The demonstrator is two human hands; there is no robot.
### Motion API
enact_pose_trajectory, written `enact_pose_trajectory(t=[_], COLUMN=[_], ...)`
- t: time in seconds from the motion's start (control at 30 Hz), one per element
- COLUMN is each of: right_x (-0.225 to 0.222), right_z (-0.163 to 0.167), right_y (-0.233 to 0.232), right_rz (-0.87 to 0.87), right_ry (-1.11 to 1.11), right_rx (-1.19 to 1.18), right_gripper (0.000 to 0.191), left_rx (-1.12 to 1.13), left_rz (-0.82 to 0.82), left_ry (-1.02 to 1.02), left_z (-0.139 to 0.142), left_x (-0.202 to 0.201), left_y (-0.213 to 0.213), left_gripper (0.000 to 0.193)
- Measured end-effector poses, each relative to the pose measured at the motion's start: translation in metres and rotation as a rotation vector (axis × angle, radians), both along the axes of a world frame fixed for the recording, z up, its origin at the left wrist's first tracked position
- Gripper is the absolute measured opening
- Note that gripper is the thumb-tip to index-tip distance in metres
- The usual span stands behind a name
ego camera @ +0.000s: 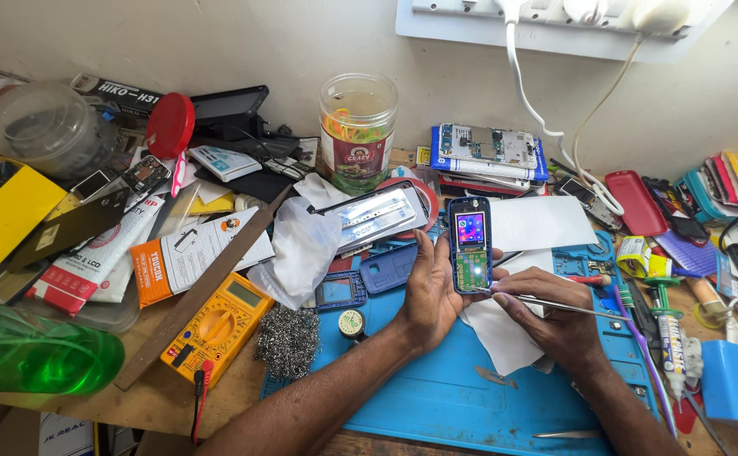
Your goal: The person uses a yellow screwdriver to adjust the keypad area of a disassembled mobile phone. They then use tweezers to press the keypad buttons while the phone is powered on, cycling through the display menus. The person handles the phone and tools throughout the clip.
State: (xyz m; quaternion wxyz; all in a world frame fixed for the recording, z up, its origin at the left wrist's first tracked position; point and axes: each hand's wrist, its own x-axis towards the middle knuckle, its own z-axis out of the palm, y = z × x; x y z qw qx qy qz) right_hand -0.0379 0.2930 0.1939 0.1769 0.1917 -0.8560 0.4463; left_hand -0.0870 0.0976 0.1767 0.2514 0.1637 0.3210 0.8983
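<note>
My left hand (426, 291) holds a small blue keypad phone (469, 245) upright, with its screen lit and its green circuit board bare below the screen. My right hand (546, 317) grips metal tweezers (555, 304) whose tips touch the lower edge of the phone's board. Both hands rest over a blue work mat (436, 397), above a sheet of white paper (504, 338).
A yellow multimeter (217, 325) and a steel wool ball (288, 339) lie to the left. A green bottle (31, 350) lies at the front left edge. A clear jar (357, 131), phone parts, boxes and screwdrivers (664, 325) crowd the bench. White cables hang from a wall socket strip (555, 25).
</note>
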Motion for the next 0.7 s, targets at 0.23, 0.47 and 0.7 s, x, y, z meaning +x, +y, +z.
enact_pose_trajectory(t=[0.23, 0.47, 0.7], right_x=[-0.0016, 0.0, 0.0023], right_z=[-0.0012, -0.0021, 0.0001], right_y=[0.0017, 0.0017, 0.0057], right_rz=[0.011, 0.003, -0.102], right_ry=[0.006, -0.002, 0.017], right_rx=[0.009, 0.026, -0.074], right_gripper=[0.023, 0.023, 0.017], left_rx=[-0.032, 0.016, -0.012], left_rz=[0.001, 0.009, 0.021], left_ry=[-0.006, 0.0, 0.014], left_z=[0.0006, -0.0045, 0.0003], left_x=[-0.0014, -0.0013, -0.0031], left_y=[-0.0006, -0.0002, -0.0012], left_gripper=[0.09, 0.091, 0.092])
